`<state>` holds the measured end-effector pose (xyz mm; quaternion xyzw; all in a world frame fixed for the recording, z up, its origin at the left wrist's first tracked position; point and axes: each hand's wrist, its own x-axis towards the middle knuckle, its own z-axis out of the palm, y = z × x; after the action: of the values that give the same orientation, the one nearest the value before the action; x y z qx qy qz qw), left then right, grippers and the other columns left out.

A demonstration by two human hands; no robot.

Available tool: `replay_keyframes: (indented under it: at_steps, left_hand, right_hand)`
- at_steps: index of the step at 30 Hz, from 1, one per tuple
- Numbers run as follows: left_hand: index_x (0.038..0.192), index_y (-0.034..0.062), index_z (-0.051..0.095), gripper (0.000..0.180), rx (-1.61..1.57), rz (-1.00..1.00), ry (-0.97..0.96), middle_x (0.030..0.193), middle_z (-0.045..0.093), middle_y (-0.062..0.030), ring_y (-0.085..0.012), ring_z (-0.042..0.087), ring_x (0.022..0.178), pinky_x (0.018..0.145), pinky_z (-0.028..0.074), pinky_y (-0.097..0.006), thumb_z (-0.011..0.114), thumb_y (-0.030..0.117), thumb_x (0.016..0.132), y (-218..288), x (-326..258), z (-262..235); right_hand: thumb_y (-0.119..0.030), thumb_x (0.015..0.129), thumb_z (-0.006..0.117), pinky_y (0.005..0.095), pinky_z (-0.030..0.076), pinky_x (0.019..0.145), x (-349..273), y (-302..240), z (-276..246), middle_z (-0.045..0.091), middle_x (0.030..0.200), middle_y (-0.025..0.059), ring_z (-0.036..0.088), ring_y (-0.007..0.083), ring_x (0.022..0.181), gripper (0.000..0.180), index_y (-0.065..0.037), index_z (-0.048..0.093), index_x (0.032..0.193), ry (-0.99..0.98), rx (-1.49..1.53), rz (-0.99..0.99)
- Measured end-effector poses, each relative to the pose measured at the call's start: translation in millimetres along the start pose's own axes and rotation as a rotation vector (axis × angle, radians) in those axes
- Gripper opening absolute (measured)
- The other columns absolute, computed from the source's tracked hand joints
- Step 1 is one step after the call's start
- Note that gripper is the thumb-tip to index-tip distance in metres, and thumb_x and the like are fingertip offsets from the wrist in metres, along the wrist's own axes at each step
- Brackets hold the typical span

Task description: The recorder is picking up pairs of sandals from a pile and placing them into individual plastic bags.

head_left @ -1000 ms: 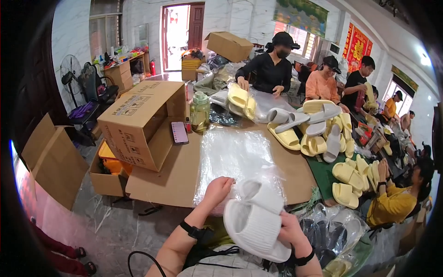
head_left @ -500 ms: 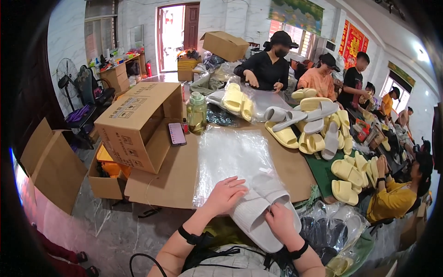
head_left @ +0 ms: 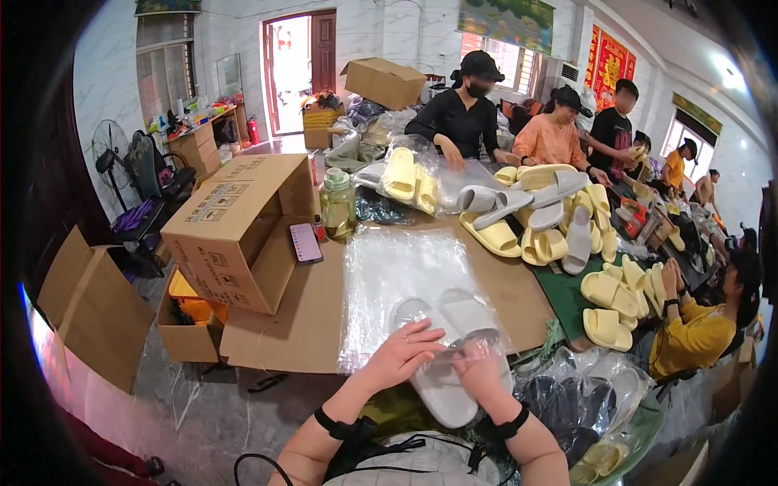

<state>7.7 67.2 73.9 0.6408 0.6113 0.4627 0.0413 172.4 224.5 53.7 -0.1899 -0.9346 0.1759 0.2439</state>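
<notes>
A pair of light grey slippers (head_left: 450, 398) lies partly inside a clear plastic bag (head_left: 389, 267), at the table's near edge. Their far ends show through the film, while the near ends stick out toward me. My left hand (head_left: 403, 354) is at the bag's mouth, fingers bent together over the film edge. To its right, my right hand (head_left: 480, 373) has its fingers closed on the film at the opening, above the right slipper. Its fingertips are partly hidden by the shiny plastic.
Yellow and grey slippers (head_left: 531, 211) are piled at the right. An open cardboard box (head_left: 219, 243), a phone (head_left: 305, 243) and a green bottle (head_left: 337, 206) stand to the left. Bagged slippers (head_left: 583, 397) sit by my right arm. Several co-workers (head_left: 466, 121) line the table beyond.
The slippers have moved farther into the bag, and the film now covers their far half. My right hand has shifted slightly up and left; the left has moved slightly right.
</notes>
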Motion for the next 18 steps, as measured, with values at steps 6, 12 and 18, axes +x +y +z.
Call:
replay_keyframes:
  at_steps: [6, 12, 18]
  left_hand:
    - [0.122, 0.0150, 0.072, 0.027, -0.074, -0.001, -0.068, 0.142, 0.060, -0.0029, -0.0322, 0.043, 0.141, 0.117, 0.033, -0.047, 0.057, 0.022, 0.101, 8.8, -1.3, -0.7]
    - [0.121, 0.0125, 0.073, 0.027, -0.186, 0.069, -0.151, 0.144, 0.058, -0.0047, -0.0319, 0.041, 0.144, 0.119, 0.032, -0.045, 0.056, 0.015, 0.100, 17.4, 0.9, -2.1]
    - [0.116, 0.0126, 0.075, 0.025, -0.091, -0.011, -0.076, 0.137, 0.064, -0.0049, -0.0331, 0.046, 0.139, 0.117, 0.034, -0.047, 0.060, 0.015, 0.096, 16.9, -10.8, -15.4]
  right_hand:
    - [-0.024, 0.090, 0.065, 0.0508, 0.049, 0.073, 12.6, 19.3, 29.0, 0.062, 0.091, 0.0210, 0.062, 0.0416, 0.086, 0.023, -0.002, 0.061, 0.097, -0.093, -0.051, 0.038]
    - [-0.018, 0.093, 0.061, 0.0488, 0.049, 0.083, 51.4, 31.3, 72.8, 0.062, 0.101, 0.0247, 0.060, 0.0444, 0.096, 0.024, 0.001, 0.061, 0.107, 0.213, 0.494, 0.004]
    - [-0.025, 0.092, 0.066, 0.0492, 0.052, 0.077, 117.1, 27.0, 87.8, 0.060, 0.102, 0.0247, 0.062, 0.0448, 0.091, 0.036, 0.001, 0.054, 0.114, 0.239, -0.009, -0.001]
